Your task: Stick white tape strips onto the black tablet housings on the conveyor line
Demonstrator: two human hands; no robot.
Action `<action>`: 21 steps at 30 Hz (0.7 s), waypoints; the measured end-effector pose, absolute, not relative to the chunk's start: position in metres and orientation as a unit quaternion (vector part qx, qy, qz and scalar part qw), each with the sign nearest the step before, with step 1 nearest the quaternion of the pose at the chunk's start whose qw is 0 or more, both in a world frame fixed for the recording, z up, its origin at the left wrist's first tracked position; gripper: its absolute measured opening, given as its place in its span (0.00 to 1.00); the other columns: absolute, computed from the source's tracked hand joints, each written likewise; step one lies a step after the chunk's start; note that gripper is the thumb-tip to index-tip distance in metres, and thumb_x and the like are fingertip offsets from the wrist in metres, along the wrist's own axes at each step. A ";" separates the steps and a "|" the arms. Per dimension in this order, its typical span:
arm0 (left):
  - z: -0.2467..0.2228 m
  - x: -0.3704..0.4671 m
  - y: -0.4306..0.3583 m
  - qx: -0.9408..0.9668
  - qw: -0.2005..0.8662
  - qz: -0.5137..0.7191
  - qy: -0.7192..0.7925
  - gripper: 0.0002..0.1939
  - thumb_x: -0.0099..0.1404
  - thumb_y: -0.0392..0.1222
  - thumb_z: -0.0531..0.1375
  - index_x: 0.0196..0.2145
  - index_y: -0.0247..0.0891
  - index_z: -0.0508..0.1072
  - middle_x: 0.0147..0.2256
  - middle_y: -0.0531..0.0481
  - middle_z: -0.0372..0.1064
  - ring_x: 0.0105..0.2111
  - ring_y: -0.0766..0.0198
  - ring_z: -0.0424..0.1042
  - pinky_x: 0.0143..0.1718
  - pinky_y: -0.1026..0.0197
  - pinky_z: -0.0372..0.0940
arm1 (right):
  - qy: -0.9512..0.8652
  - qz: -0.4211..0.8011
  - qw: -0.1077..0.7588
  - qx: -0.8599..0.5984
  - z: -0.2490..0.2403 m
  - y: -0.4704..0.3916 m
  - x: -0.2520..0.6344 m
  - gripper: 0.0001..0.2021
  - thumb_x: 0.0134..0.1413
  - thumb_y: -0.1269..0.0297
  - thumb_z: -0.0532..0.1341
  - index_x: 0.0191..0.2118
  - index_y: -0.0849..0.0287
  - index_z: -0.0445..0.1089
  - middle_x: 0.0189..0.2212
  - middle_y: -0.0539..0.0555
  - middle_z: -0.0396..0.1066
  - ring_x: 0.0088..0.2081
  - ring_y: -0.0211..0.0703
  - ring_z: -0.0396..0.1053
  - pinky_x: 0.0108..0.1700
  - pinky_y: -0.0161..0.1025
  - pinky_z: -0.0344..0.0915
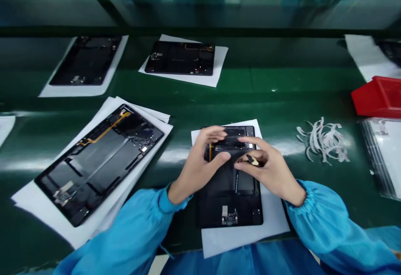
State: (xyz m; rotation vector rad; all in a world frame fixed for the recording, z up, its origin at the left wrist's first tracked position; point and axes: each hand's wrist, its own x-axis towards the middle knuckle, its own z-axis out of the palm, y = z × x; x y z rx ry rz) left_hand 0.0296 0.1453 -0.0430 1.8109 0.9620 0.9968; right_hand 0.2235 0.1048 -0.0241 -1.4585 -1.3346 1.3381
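Note:
An opened tablet housing (216, 208) lies on white paper in front of me, its inside facing up. A small circuit board (229, 216) shows at its near end, and a dark printed strip (237, 182) runs down its middle. My left hand (203, 160) is over the housing's left edge, thumb and fingers apart, with nothing visible in it. Above the right half, my right hand (266, 164) grips a small black-and-gold part (252, 160) among its curled fingers. Whether this part joins the dark strip is hidden by the fingers.
On the left, another opened tablet housing (103, 158) lies on stacked paper. Two more housings (86, 60) rest on paper farther back. To the right are a pile of curled white strips (326, 141), a red bin (379, 97) and a stack of clear trays (380, 158).

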 end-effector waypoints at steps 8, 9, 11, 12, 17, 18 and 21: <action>-0.062 -0.016 0.018 0.936 0.113 0.119 0.310 0.30 0.65 0.67 0.52 0.58 0.51 0.68 0.55 0.46 0.68 0.53 0.48 0.65 0.52 0.52 0.60 | -0.567 0.475 0.337 -0.582 -0.029 0.112 0.226 0.04 0.52 0.63 0.67 0.31 0.57 0.77 0.30 0.49 0.79 0.32 0.42 0.75 0.33 0.35 0.69; -0.065 -0.015 0.014 0.938 0.100 0.107 0.313 0.32 0.64 0.68 0.52 0.59 0.51 0.68 0.55 0.47 0.68 0.53 0.49 0.64 0.52 0.53 0.60 | -0.569 0.470 0.335 -0.585 -0.030 0.112 0.226 0.04 0.52 0.63 0.67 0.31 0.57 0.78 0.29 0.49 0.79 0.31 0.42 0.75 0.32 0.35 0.69; -0.068 -0.012 0.012 0.937 0.095 0.105 0.319 0.32 0.63 0.69 0.52 0.59 0.52 0.68 0.56 0.49 0.68 0.54 0.52 0.64 0.54 0.54 0.57 | -0.574 0.458 0.334 -0.591 -0.033 0.114 0.226 0.05 0.52 0.62 0.67 0.31 0.57 0.78 0.28 0.49 0.78 0.30 0.42 0.74 0.31 0.36 0.69; -0.069 -0.010 0.013 0.934 0.102 0.109 0.325 0.31 0.64 0.68 0.53 0.59 0.52 0.68 0.56 0.50 0.68 0.54 0.53 0.63 0.56 0.55 0.55 | -0.576 0.451 0.333 -0.595 -0.035 0.115 0.226 0.05 0.52 0.62 0.67 0.31 0.57 0.78 0.28 0.49 0.78 0.30 0.43 0.74 0.31 0.36 0.70; -0.067 -0.007 0.017 0.930 0.133 0.107 0.325 0.25 0.68 0.60 0.55 0.58 0.50 0.69 0.58 0.53 0.67 0.57 0.54 0.60 0.60 0.55 0.48 | -0.608 0.421 0.353 -0.573 -0.049 0.120 0.226 0.03 0.53 0.64 0.67 0.34 0.56 0.78 0.36 0.51 0.79 0.39 0.45 0.76 0.43 0.40 0.71; -0.067 -0.007 0.016 0.929 0.135 0.107 0.326 0.24 0.68 0.59 0.55 0.58 0.49 0.69 0.58 0.54 0.67 0.58 0.55 0.60 0.61 0.55 0.48 | -0.619 0.413 0.360 -0.563 -0.052 0.121 0.226 0.02 0.53 0.65 0.67 0.34 0.56 0.77 0.38 0.52 0.79 0.40 0.45 0.76 0.45 0.40 0.71; -0.067 -0.006 0.015 0.926 0.140 0.114 0.331 0.23 0.68 0.59 0.55 0.56 0.48 0.71 0.58 0.56 0.67 0.59 0.55 0.59 0.62 0.55 0.46 | -0.645 0.380 0.370 -0.550 -0.058 0.123 0.224 0.02 0.54 0.67 0.67 0.34 0.56 0.77 0.39 0.53 0.78 0.41 0.44 0.75 0.45 0.40 0.71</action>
